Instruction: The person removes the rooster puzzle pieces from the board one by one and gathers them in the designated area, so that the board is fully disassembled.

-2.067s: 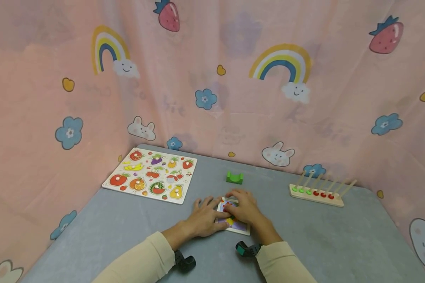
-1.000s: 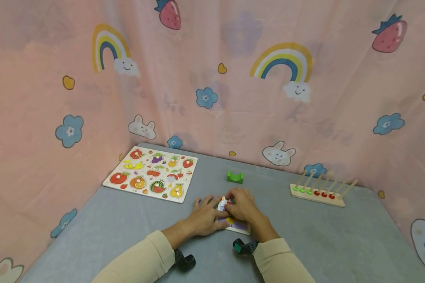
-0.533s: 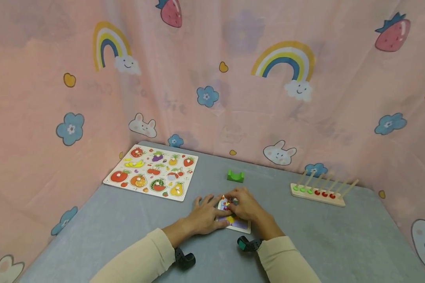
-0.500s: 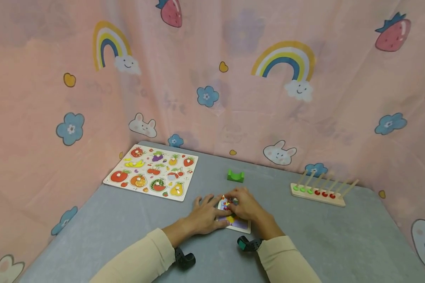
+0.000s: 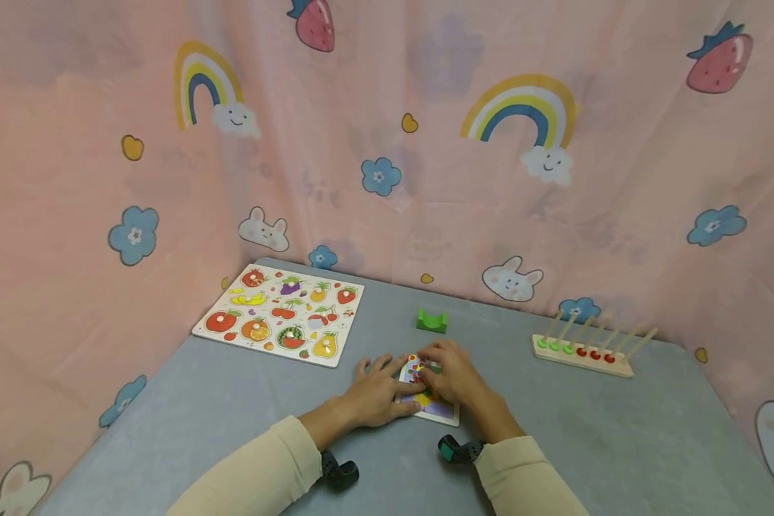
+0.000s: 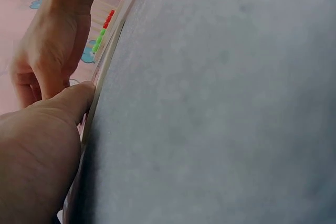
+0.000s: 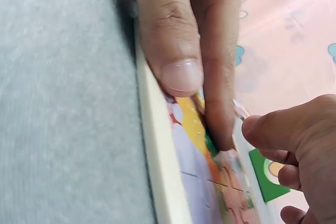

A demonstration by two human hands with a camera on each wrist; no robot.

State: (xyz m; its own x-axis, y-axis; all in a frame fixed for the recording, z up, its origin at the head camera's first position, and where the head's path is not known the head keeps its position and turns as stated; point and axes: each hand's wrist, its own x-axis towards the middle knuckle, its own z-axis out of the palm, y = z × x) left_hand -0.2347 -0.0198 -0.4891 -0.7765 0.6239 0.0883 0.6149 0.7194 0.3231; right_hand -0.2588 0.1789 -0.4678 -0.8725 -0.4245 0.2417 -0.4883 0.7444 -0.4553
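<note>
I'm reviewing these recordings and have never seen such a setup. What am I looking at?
There's no machine: a person works with bare hands. The wide picture is taken from the head, the two close ones from the wrists. On the grey table lies a small jigsaw board. The left hand rests on it, while the right hand is at its far part; whether it pinches a piece is unclear. Also there, left to right: a fruit board, a green block and a wooden peg rack.
</note>
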